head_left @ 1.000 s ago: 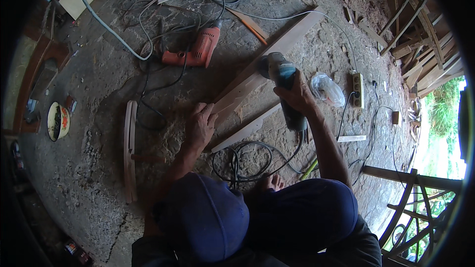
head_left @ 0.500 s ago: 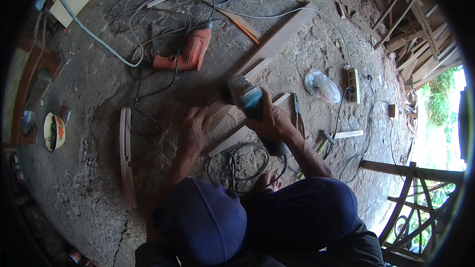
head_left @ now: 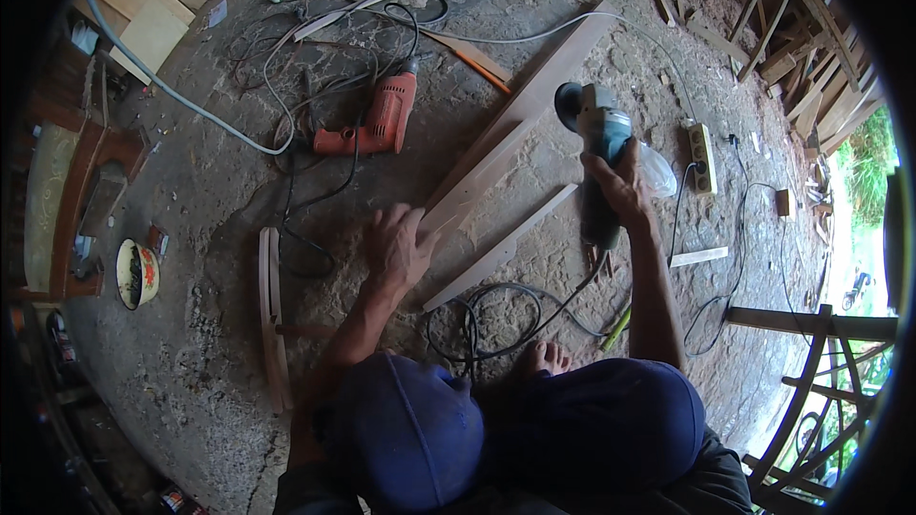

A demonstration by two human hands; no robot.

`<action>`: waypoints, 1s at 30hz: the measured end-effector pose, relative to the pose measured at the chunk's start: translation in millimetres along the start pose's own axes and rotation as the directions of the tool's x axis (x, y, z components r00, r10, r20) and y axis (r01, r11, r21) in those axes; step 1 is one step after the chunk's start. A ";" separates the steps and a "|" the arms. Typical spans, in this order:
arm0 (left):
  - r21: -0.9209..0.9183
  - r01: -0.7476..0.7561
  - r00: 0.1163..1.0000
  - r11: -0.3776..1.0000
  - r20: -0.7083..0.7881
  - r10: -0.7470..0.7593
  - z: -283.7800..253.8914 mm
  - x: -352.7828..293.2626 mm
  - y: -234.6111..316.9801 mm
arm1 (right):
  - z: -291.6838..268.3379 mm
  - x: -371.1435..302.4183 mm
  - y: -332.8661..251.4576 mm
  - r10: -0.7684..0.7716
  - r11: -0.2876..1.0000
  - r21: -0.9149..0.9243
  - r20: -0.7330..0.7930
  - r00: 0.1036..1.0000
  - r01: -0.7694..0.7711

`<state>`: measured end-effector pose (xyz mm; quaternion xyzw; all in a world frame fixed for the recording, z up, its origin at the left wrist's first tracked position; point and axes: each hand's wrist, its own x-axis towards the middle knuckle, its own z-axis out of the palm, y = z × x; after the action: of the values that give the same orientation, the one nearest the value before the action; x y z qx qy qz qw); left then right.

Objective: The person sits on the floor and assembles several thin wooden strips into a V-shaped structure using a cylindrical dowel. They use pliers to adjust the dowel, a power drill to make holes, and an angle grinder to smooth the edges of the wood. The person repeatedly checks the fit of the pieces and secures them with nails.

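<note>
In my right hand point(head_left: 620, 181) is a teal and grey angle grinder point(head_left: 608, 129), gripped around its body and lifted to the right of the wood, with its disc toward the upper left. My left hand point(head_left: 399, 246) has bent fingers at the near end of a pale wooden piece point(head_left: 482, 176); its fingertips are partly hidden. That piece lies along a longer board point(head_left: 563, 57). Closer to me lies a thin tapered strip of wood point(head_left: 501, 248). The grinder's black cord point(head_left: 506, 288) coils on the floor by my bare foot point(head_left: 546, 359).
A red power drill point(head_left: 377, 119) lies among tangled cords at the upper left. To the right are a clear plastic bag point(head_left: 656, 172) and a power strip point(head_left: 702, 160). Two wooden strips point(head_left: 272, 315) and an enamel bowl point(head_left: 137, 274) are at the left. Scrap wood point(head_left: 830, 67) is piled at the far right.
My right hand has lifted the grinder off the wood and carried it right and away from me. My left hand stays at the wood's near end. The view has shifted slightly.
</note>
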<state>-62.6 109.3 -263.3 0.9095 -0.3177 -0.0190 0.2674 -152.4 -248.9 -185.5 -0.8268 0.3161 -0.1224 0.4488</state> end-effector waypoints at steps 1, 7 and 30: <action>0.023 -0.007 1.000 1.000 0.012 0.007 0.4 16.0 5.8 | -4.1 -9.4 -0.8 -0.050 0.997 0.055 -0.019 0.999 0.051; -0.062 -0.150 0.982 0.987 0.104 0.156 52.8 128.5 36.2 | -3.2 -58.7 -7.9 -0.107 0.944 0.321 0.082 0.991 0.075; -0.725 0.071 0.685 -0.685 0.535 -0.495 65.3 -8.1 24.9 | 4.7 -83.0 -9.5 -0.073 0.968 0.245 0.099 0.992 0.047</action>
<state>-96.5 66.8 -307.9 0.2399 0.2725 -0.2587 0.8952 -210.1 -189.4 -173.6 -0.7805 0.2491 -0.1288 0.5587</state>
